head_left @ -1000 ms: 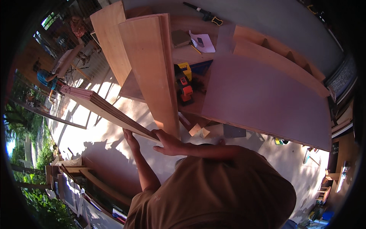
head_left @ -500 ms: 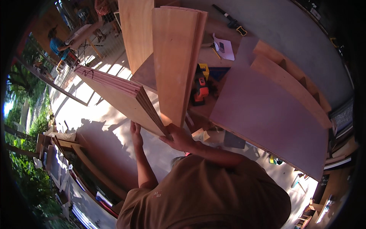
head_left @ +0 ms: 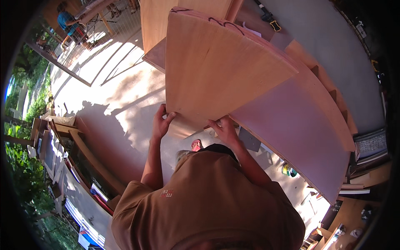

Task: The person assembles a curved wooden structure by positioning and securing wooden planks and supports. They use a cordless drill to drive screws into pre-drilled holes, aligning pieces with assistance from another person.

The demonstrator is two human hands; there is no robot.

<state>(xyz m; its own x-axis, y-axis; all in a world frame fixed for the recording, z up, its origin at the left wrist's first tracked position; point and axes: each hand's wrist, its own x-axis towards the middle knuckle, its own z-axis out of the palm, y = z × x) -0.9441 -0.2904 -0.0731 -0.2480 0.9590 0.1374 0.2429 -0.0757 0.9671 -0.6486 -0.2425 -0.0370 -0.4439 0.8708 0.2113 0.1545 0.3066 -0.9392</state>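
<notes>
A stack of plywood panels [head_left: 225, 62] stretches away from me, its broad pale face turned up. Dark pen lines run along the stack's far edge. My left hand [head_left: 161, 124] grips its near left corner, thumb on top and fingers at the side. Close to the near right corner, my right hand [head_left: 226, 131] is closed on the same panels with its thumb over the face; its other fingers are partly hidden. The stack's far right part overlaps the view of a purplish tabletop [head_left: 300, 116].
Behind the stack stand more tall wooden boards [head_left: 154, 25]. A curved wooden frame [head_left: 327, 98] lies along the tabletop's far side. A black tool [head_left: 268, 17] rests farther back. Below the tabletop is a can [head_left: 288, 170]. Stacked wood [head_left: 93, 160] fills the left; a person [head_left: 68, 21] sits far off.
The plywood stack has swung right and its broad face has turned up toward me, now covering the orange tool and the paper. My hands have shifted right and up with it.
</notes>
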